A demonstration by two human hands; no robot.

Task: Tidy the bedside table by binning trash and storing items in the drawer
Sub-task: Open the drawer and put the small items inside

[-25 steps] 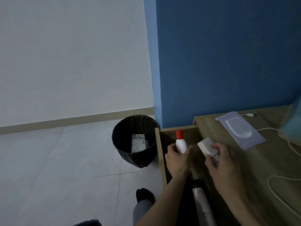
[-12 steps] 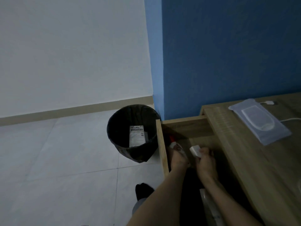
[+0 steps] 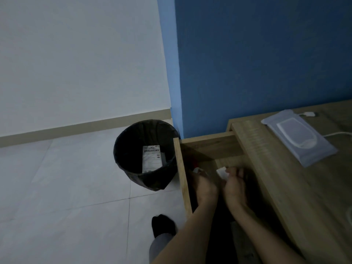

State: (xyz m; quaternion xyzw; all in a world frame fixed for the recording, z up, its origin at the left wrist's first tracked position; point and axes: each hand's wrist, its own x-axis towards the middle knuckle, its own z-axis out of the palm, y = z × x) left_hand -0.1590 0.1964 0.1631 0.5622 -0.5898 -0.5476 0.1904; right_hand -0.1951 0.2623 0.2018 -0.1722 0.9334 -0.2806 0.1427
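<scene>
- My left hand [image 3: 204, 187] is down inside the open light-wood drawer [image 3: 181, 172], fingers curled around a small white bottle with a red cap [image 3: 197, 169]; only the bottle's top shows past my knuckles, near the drawer's left wall.
- My right hand [image 3: 235, 185] is beside it in the drawer, fingers pinched closed on a small white block-shaped item [image 3: 222, 172] that pokes out toward the drawer's back panel.
- The two hands are just beside each other, not clearly touching.
- The rest of the drawer interior is too dark for me to make out.
- On the wooden bedside table top [image 3: 285, 178], near its back edge, lies a flat pale-blue wipes pack with a white flap [image 3: 297, 137].
- A white cable with a plug [image 3: 308, 113] lies behind the pack at the back edge.
- On the tiled floor left of the drawer stands a round black lined bin [image 3: 133, 168], holding a white printed card package [image 3: 152, 159].
- My dark-socked foot [image 3: 162, 225] is on the floor below the bin.
</scene>
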